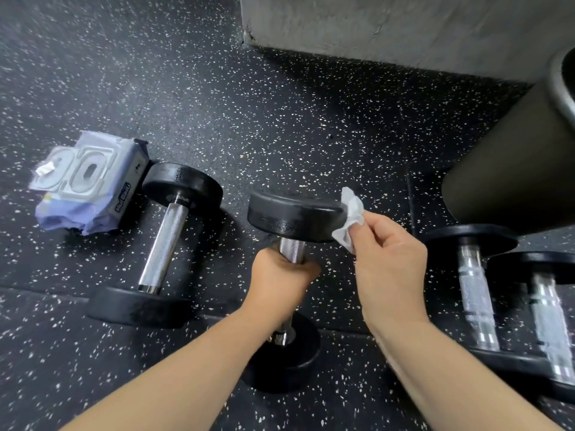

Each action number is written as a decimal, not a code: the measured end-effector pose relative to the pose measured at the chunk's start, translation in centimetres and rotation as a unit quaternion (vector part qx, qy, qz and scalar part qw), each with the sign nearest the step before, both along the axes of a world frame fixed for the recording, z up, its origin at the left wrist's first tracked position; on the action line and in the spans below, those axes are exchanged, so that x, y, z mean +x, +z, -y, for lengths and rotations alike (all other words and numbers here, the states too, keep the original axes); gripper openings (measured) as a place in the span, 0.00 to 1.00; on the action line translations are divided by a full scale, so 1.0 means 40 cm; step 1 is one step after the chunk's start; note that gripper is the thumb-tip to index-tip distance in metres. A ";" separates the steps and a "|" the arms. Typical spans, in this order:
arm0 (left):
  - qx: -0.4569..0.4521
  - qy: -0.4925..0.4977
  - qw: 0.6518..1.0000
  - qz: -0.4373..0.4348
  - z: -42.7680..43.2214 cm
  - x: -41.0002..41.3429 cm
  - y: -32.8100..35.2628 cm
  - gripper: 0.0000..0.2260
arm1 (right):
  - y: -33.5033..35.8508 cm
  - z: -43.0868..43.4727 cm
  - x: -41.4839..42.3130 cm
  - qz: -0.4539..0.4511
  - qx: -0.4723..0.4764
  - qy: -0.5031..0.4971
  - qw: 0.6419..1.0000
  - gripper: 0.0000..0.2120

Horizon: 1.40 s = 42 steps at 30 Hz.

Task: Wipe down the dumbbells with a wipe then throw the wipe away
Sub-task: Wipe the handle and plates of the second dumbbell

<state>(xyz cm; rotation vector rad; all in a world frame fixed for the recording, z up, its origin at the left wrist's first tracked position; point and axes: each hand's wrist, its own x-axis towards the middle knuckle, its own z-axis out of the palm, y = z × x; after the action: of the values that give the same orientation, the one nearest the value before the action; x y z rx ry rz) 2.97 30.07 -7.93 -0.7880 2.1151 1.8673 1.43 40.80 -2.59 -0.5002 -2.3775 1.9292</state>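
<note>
A black dumbbell (295, 216) with a chrome handle stands on end on the speckled floor in the middle. My left hand (280, 278) grips its handle just under the top head. My right hand (389, 259) pinches a crumpled white wipe (350, 219) against the right edge of that top head. A second dumbbell (161, 244) lies on the floor to the left. Two more dumbbells (476, 287) lie at the right, side by side.
A purple pack of wipes (87, 185) lies at the left with its lid open and a wipe poking out. A dark cylindrical bin (510, 157) stands at the right. A grey concrete wall base (389, 29) runs along the top.
</note>
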 end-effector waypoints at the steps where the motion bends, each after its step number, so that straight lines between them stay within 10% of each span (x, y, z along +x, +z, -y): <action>1: 0.001 -0.008 1.000 0.000 0.001 0.000 0.002 0.08 | -0.002 -0.006 -0.012 0.023 -0.041 -0.007 0.999 0.14; 11: 0.062 -0.114 0.991 0.016 0.017 -0.009 -0.009 0.11 | -0.019 -0.063 -0.123 0.286 -0.299 0.030 0.910 0.10; 25: 0.109 -0.235 0.965 0.035 0.025 -0.023 -0.018 0.13 | -0.018 -0.113 -0.089 0.284 -0.313 -0.022 0.906 0.08; 35: 0.029 -0.435 0.900 0.008 -0.026 0.010 -0.025 0.14 | 0.062 -0.111 -0.180 0.237 -0.010 0.384 0.892 0.03; 42: -0.008 -0.456 0.889 0.037 -0.050 0.014 -0.026 0.15 | -0.003 -0.190 -0.161 0.329 -0.012 0.300 0.895 0.13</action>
<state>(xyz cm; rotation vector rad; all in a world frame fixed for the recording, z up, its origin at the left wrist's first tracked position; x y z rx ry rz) 3.53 32.06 -8.95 0.1649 1.9201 1.2582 -5.02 48.41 -2.71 -0.5272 -3.2481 2.2996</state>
